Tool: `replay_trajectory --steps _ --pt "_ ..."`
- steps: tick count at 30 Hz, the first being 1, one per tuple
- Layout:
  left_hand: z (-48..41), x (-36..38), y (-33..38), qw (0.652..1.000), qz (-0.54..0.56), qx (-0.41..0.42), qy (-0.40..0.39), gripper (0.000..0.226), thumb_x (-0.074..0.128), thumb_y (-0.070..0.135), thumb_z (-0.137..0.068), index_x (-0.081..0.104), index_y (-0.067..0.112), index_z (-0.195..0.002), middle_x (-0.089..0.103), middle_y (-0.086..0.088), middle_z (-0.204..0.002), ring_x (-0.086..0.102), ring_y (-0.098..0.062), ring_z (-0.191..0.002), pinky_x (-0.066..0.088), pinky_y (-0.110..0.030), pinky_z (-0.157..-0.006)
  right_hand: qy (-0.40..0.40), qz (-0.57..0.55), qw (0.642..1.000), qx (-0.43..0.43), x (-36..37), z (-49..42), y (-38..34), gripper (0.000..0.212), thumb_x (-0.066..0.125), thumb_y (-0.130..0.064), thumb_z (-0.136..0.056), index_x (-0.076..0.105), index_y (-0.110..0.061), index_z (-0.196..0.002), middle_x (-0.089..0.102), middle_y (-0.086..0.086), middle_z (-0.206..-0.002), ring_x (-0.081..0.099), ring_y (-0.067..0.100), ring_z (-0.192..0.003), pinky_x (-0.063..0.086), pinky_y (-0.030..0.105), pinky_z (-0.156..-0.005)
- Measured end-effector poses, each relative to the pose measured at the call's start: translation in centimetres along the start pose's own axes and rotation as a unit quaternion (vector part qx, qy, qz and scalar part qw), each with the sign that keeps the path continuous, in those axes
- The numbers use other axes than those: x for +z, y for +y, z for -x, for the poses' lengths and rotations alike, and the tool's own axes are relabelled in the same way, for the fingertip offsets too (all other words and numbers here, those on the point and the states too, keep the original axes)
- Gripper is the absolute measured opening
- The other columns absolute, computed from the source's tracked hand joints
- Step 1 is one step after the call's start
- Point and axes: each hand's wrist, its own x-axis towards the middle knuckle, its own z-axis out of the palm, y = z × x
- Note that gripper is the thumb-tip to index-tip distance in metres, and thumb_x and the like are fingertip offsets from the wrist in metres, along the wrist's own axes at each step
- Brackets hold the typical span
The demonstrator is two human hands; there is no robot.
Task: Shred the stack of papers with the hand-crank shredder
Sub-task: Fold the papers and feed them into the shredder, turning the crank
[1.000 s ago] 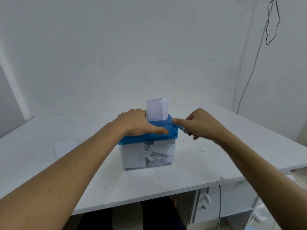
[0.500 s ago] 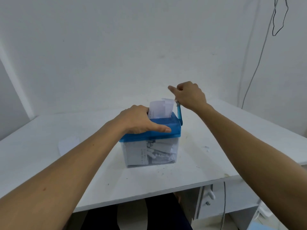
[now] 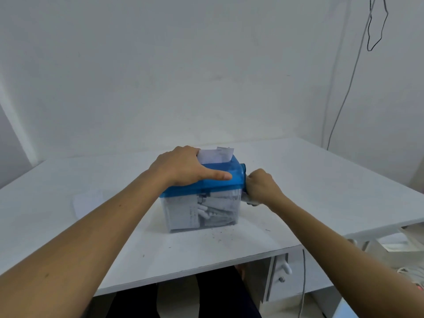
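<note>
Head cam view: the hand-crank shredder (image 3: pixel 206 188) sits mid-table, a blue lid on a clear bin (image 3: pixel 202 212) that's already pretty packed with strips. A folded sheet (image 3: pixel 215 154) stands upright in the top slot, with only its upper part showing. The left hand (image 3: pixel 181 166) lies flat over the lid, thumb straight along the front edge, pressing down rather than gripping. The right hand (image 3: pixel 259 189) is clenched round the crank handle (image 3: pixel 249 200) on the shredder's right side, low in its circle, just beside the bin wall. What looks like the rest of the papers (image 3: pixel 88 201) lies flat on the table (image 3: pixel 321 180) off to the left, well apart from the shredder. It's too washed out to tell how many.

My take on doing this bit well: steady, even turns, no yanking. The box looks light and would probably skid or tip without that left palm loading it. I'd hold the left hand clear of the sheet so it feeds straight. With the bin this full, I'd guess strips could back up under the cutters, so emptying it soon seems smart.
</note>
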Motion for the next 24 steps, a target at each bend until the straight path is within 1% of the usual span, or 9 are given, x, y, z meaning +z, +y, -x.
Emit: replay_trajectory --steps 2,4,6,8,10,12,17,20,24 --pt "0.2 -0.1 0.2 1.0 0.006 0.001 -0.008 0.078 0.062 0.098 -0.041 0.062 0.045 -0.098 0.065 0.02 -0.102 0.061 -0.007 -0.091 0.048 -0.032 -0.071 -0.023 -0.109 0.994 0.009 -0.5 1.6 0.2 0.013 0.057 -0.02 -0.098 0.054 -0.009 -0.091 0.06 0.005 -0.081 0.065 0.017 -0.065 0.052 0.021 -0.052" --pt "0.5 -0.4 0.6 1.0 0.008 0.006 -0.018 0.057 0.066 0.093 -0.049 0.056 0.05 -0.085 0.062 0.022 -0.098 0.059 -0.009 -0.091 0.047 -0.033 -0.072 0.002 -0.192 0.981 0.031 -1.2 3.5 -0.1 0.021 0.044 -0.029 -0.105 0.051 -0.01 -0.108 0.06 0.007 -0.092 0.063 0.018 -0.068 0.057 0.027 -0.056" --pt "0.8 -0.7 1.0 0.999 0.012 0.015 -0.028 0.046 0.066 0.09 -0.054 0.05 0.054 -0.077 0.057 0.025 -0.093 0.059 -0.011 -0.093 0.047 -0.033 -0.075 0.038 -0.222 0.974 0.016 -1.9 5.2 -0.4 0.026 0.037 -0.039 -0.105 0.047 -0.015 -0.109 0.062 0.008 -0.096 0.061 0.017 -0.069 0.058 0.03 -0.059" --pt "0.8 -0.7 0.9 0.999 0.013 0.023 -0.03 0.045 0.065 0.091 -0.054 0.05 0.055 -0.078 0.058 0.025 -0.093 0.06 -0.01 -0.092 0.05 -0.033 -0.078 0.054 -0.21 0.976 -0.025 -3.3 6.6 -0.8 0.026 0.046 -0.044 -0.101 0.044 -0.019 -0.106 0.065 0.005 -0.092 0.06 0.014 -0.07 0.053 0.031 -0.06" --pt "0.5 -0.5 0.7 0.999 0.011 0.021 -0.029 0.051 0.063 0.093 -0.052 0.056 0.058 -0.089 0.06 0.025 -0.096 0.059 -0.008 -0.091 0.052 -0.034 -0.08 0.036 -0.178 0.981 -0.067 -5.3 7.3 -1.2 0.033 0.064 -0.044 -0.091 0.044 -0.023 -0.106 0.066 0.002 -0.09 0.059 0.014 -0.071 0.048 0.031 -0.062" --pt "0.2 -0.4 0.3 1.0 0.008 0.02 -0.022 0.079 0.059 0.098 -0.043 0.061 0.052 -0.108 0.062 0.023 -0.102 0.059 -0.007 -0.092 0.052 -0.033 -0.078 0.015 -0.18 0.978 -0.108 -7.3 7.3 -1.5 0.035 0.076 -0.031 -0.084 0.048 -0.021 -0.103 0.066 0.004 -0.086 0.057 0.014 -0.067 0.05 0.032 -0.062" --pt "0.1 -0.4 0.2 1.0 -0.012 0.016 -0.024 0.108 0.053 0.099 -0.038 0.056 0.041 -0.13 0.06 0.02 -0.114 0.059 -0.011 -0.099 0.051 -0.034 -0.083 0.055 -0.232 0.956 -0.169 -9.8 4.1 -1.6 0.028 0.078 -0.033 -0.085 0.058 -0.015 -0.095 0.074 0.001 -0.078 0.063 0.011 -0.066 0.058 0.031 -0.071" --pt "0.2 -0.4 0.2 0.999 -0.026 0.019 -0.025 0.106 0.057 0.097 -0.049 0.053 0.036 -0.136 0.059 0.015 -0.124 0.058 -0.015 -0.106 0.049 -0.035 -0.088 0.121 -0.234 0.95 -0.167 -8.8 0.5 -2.0 0.024 0.071 -0.038 -0.09 0.058 -0.018 -0.095 0.071 0.0 -0.09 0.065 0.013 -0.076 0.058 0.031 -0.069" --pt "0.2 -0.4 0.2 0.999 -0.028 0.023 -0.019 0.092 0.061 0.093 -0.057 0.056 0.038 -0.13 0.059 0.018 -0.115 0.059 -0.014 -0.103 0.05 -0.034 -0.086 0.149 -0.212 0.955 -0.144 -5.9 -3.7 -2.1 0.019 0.066 -0.039 -0.093 0.056 -0.023 -0.094 0.066 -0.005 -0.098 0.067 0.016 -0.087 0.057 0.037 -0.076"
